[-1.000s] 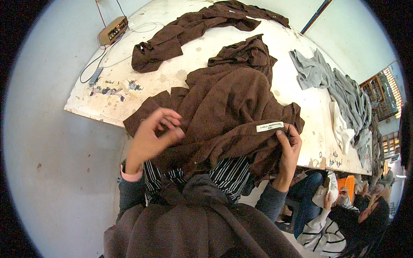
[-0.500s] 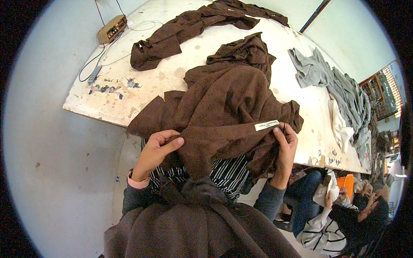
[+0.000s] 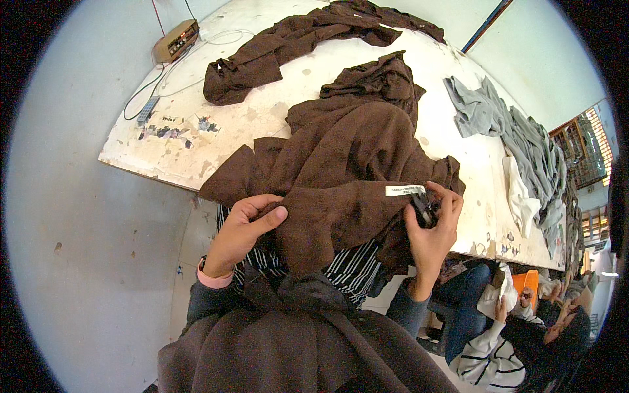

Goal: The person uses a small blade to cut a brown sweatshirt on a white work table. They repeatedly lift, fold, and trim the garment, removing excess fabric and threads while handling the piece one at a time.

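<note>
A brown cloth garment [image 3: 347, 150] lies bunched over the table's near edge and hangs toward my lap. My left hand [image 3: 252, 223] pinches its edge between thumb and fingers. A white label [image 3: 404, 190] with print sits along the garment's top edge, close to my right hand [image 3: 438, 226]. In that hand is a small black tool [image 3: 424, 208], apparently thread snips, with its tip at the label's right end. The fingers partly cover the tool, so its full shape is hidden.
More brown cloth [image 3: 262, 59] lies across the back of the white, stained table [image 3: 242, 124]. Grey cloth [image 3: 524, 134] and a white piece [image 3: 521, 196] drape along the right. A brown box with wires [image 3: 175, 40] stands at far left. At lower right, a seated person handles white cloth [image 3: 501, 291].
The black tool has come into view in my right hand, which earlier pinched the garment beside the label. My left hand keeps its hold. The view has shifted slightly.
</note>
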`<action>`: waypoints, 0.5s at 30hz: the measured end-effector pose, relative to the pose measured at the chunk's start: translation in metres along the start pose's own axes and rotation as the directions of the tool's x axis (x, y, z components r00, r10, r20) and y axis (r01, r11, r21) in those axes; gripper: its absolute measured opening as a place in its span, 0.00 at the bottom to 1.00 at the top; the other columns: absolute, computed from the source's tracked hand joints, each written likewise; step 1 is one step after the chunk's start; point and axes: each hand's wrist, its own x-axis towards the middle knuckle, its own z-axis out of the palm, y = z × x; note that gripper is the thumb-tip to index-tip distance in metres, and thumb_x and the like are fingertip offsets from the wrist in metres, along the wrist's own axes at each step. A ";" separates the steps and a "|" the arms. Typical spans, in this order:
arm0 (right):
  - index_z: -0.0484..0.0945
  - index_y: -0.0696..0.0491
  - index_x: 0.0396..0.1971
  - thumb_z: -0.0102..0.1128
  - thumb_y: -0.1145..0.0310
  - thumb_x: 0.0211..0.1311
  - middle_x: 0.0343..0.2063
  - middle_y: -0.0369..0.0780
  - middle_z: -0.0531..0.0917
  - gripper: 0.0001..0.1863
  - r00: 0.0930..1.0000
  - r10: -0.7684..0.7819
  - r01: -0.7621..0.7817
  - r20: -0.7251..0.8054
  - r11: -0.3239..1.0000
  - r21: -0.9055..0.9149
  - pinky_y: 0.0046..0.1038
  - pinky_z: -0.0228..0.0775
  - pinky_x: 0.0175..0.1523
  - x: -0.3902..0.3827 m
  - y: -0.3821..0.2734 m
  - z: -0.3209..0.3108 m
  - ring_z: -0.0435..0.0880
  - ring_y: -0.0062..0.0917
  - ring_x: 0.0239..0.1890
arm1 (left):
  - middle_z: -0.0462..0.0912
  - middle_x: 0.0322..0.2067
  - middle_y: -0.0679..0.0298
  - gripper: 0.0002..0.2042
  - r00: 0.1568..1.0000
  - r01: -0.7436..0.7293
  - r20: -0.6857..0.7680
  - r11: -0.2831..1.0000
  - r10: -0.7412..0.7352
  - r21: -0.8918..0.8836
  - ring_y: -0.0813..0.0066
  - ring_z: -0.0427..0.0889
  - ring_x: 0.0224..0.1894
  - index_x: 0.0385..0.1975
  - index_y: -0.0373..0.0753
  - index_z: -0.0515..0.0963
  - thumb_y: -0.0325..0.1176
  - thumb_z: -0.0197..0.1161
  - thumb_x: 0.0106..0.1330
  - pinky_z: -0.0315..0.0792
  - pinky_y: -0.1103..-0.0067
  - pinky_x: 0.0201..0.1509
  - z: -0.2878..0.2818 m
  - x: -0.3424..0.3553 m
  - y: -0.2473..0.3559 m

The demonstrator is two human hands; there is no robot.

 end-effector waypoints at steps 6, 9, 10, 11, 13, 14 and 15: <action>0.81 0.52 0.53 0.78 0.70 0.44 0.51 0.44 0.79 0.30 0.948 -0.221 0.112 0.227 0.904 0.412 0.31 0.74 0.53 -0.011 -0.043 -0.006 0.81 0.37 0.52 | 0.87 0.42 0.66 0.15 0.994 -0.059 0.100 0.980 0.041 0.189 0.83 0.81 0.45 0.49 0.31 0.82 0.35 0.70 0.69 0.73 0.83 0.53 0.015 0.001 0.004; 0.84 0.53 0.50 0.77 0.76 0.45 0.45 0.42 0.85 0.27 0.857 -0.293 0.035 0.424 0.854 0.520 0.25 0.73 0.44 -0.012 -0.056 0.008 0.83 0.26 0.43 | 0.87 0.44 0.64 0.17 0.965 -0.044 0.263 0.973 -0.018 0.228 0.83 0.81 0.47 0.51 0.31 0.81 0.33 0.72 0.67 0.73 0.82 0.56 0.026 0.004 0.006; 0.85 0.54 0.48 0.76 0.79 0.45 0.41 0.40 0.88 0.25 0.810 -0.312 -0.008 0.496 0.840 0.542 0.22 0.72 0.38 -0.012 -0.063 0.017 0.84 0.21 0.38 | 0.86 0.46 0.64 0.18 0.958 -0.006 0.282 0.987 -0.040 0.158 0.82 0.81 0.48 0.52 0.31 0.80 0.32 0.72 0.67 0.73 0.82 0.57 0.026 0.002 0.007; 0.86 0.56 0.42 0.73 0.81 0.47 0.37 0.39 0.88 0.18 0.802 -0.347 -0.005 0.486 0.810 0.587 0.24 0.73 0.41 -0.008 -0.055 0.021 0.84 0.22 0.37 | 0.86 0.47 0.64 0.19 0.944 0.027 0.327 0.996 -0.053 0.082 0.82 0.81 0.49 0.54 0.31 0.78 0.32 0.73 0.66 0.73 0.81 0.58 0.030 0.004 0.007; 0.85 0.59 0.28 0.68 0.84 0.51 0.31 0.40 0.87 0.05 0.804 -0.296 -0.100 0.515 0.787 0.609 0.23 0.72 0.45 0.003 -0.052 0.021 0.84 0.22 0.36 | 0.84 0.53 0.63 0.25 0.882 0.172 0.442 0.985 -0.162 0.016 0.80 0.80 0.53 0.60 0.31 0.74 0.31 0.74 0.64 0.73 0.79 0.61 0.026 0.007 0.007; 0.85 0.59 0.29 0.67 0.83 0.54 0.30 0.39 0.86 0.04 0.828 -0.308 -0.082 0.468 0.760 0.645 0.23 0.71 0.46 0.005 -0.046 0.026 0.83 0.21 0.36 | 0.84 0.53 0.62 0.26 0.884 0.152 0.440 0.987 -0.159 0.052 0.79 0.80 0.53 0.60 0.31 0.74 0.31 0.74 0.64 0.73 0.78 0.61 0.023 0.007 0.002; 0.84 0.60 0.30 0.68 0.82 0.55 0.31 0.38 0.85 0.04 0.840 -0.244 -0.154 0.484 0.748 0.645 0.22 0.72 0.47 0.006 -0.045 0.028 0.83 0.21 0.36 | 0.84 0.53 0.62 0.26 0.886 0.132 0.437 0.987 -0.157 0.088 0.78 0.80 0.53 0.60 0.31 0.75 0.32 0.74 0.64 0.73 0.78 0.61 0.020 0.007 -0.005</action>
